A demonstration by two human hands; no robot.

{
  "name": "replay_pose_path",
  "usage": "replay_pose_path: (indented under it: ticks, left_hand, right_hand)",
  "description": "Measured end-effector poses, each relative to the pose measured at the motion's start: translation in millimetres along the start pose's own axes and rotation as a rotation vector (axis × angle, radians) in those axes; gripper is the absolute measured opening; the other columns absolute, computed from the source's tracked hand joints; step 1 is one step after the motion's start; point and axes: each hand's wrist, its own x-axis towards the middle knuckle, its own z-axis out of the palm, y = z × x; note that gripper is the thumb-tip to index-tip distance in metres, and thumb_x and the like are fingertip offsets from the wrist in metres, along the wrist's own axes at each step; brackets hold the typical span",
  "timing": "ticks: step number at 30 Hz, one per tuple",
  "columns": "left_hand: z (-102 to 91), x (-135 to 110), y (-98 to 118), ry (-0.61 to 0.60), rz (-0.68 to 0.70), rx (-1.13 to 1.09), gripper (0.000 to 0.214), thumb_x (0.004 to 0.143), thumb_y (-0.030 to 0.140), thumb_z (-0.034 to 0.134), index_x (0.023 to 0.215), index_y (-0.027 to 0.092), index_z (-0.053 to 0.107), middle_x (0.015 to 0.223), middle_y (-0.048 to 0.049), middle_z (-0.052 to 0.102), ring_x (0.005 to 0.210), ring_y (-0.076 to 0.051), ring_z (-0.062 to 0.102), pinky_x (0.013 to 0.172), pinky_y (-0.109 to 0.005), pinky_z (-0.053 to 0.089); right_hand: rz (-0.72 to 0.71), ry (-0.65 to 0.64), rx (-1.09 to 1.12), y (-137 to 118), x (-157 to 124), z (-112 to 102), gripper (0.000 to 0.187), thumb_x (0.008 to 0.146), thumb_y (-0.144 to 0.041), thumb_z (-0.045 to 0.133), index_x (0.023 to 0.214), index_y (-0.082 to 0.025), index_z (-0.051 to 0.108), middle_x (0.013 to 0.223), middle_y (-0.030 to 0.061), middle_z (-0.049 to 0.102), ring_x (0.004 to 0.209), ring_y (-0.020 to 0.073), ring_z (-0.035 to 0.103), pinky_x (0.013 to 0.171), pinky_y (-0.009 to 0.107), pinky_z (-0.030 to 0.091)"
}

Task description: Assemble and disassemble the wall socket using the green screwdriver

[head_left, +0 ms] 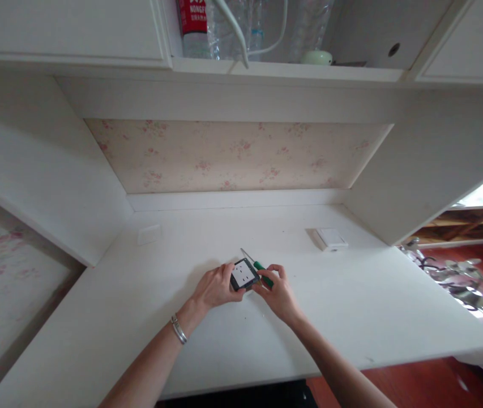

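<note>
My left hand (218, 286) grips a wall socket (243, 273) by its left side, thumb below and fingers above. The socket has a white face with slots and a dark frame, and it is tilted toward me over the desk. My right hand (278, 292) is closed at the socket's right edge, with finger and thumb tips close to its corner. A screwdriver (263, 273) with a green handle runs through the right hand's fingers. Its thin metal shaft points up and left, past the socket's top corner. The fingers partly hide the handle.
On the white desk (351, 317), a white square switch box (329, 238) stands at the back right. A clear flat plate (149, 234) lies at the back left. Overhead, a shelf (287, 69) holds bottles, with a white cable (235, 28) hanging over its edge. Side panels flank the desk.
</note>
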Motion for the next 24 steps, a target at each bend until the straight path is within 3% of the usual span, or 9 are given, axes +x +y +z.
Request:
replay_pose_path:
  ticks: [4, 8, 13, 16, 24]
  left_hand:
    - [0.1, 0, 1, -0.035, -0.017, -0.019, 0.05, 0.072, 0.044, 0.059, 0.113, 0.019, 0.045, 0.101, -0.0101, 0.067, 0.089, -0.027, 0.066, 0.073, -0.035, 0.055]
    - [1.2, -3, 2, -0.052, -0.033, -0.051, 0.053, 0.069, 0.045, 0.063, 0.112, 0.02, 0.046, 0.103, -0.0091, 0.066, 0.092, -0.027, 0.065, 0.077, -0.035, 0.054]
    - [1.5, -9, 3, -0.018, -0.059, -0.146, 0.056, 0.071, 0.046, 0.064, 0.116, 0.02, 0.043, 0.112, -0.0099, 0.062, 0.102, -0.027, 0.061, 0.087, -0.038, 0.052]
    - [-0.2, -11, 5, 0.018, -0.099, -0.246, 0.061, 0.071, 0.048, 0.065, 0.121, 0.021, 0.041, 0.116, -0.0098, 0.06, 0.106, -0.026, 0.059, 0.092, -0.04, 0.049]
    - [-3.1, -13, 11, 0.06, -0.155, -0.438, 0.077, 0.061, 0.045, 0.077, 0.124, 0.022, 0.04, 0.118, -0.0089, 0.056, 0.107, -0.026, 0.057, 0.092, -0.039, 0.049]
  right_hand:
    - [-0.012, 0.021, -0.066, -7, 0, -6, 0.025, 0.075, -0.036, 0.065, 0.096, -0.022, 0.066, 0.108, 0.0063, 0.044, 0.076, 0.0159, 0.063, 0.079, 0.039, 0.056]
    - [-0.12, 0.147, -0.147, -18, 4, -19, 0.023, 0.084, -0.039, 0.055, 0.098, -0.022, 0.063, 0.105, 0.009, 0.054, 0.093, 0.0226, 0.059, 0.083, 0.041, 0.051]
    - [-0.031, 0.266, 0.155, -48, 9, -32, 0.033, 0.08, -0.042, 0.062, 0.104, -0.023, 0.051, 0.089, 0.0033, 0.061, 0.076, 0.0175, 0.061, 0.069, 0.034, 0.053]
    - [-0.058, 0.308, 0.264, -70, 10, -35, 0.033, 0.08, -0.041, 0.063, 0.104, -0.024, 0.049, 0.088, 0.0013, 0.06, 0.065, 0.0137, 0.061, 0.062, 0.031, 0.055]
    - [-0.108, 0.154, -0.028, -98, 12, -32, 0.032, 0.081, -0.045, 0.06, 0.104, -0.023, 0.052, 0.081, 0.0009, 0.061, 0.055, 0.0115, 0.055, 0.051, 0.025, 0.051]
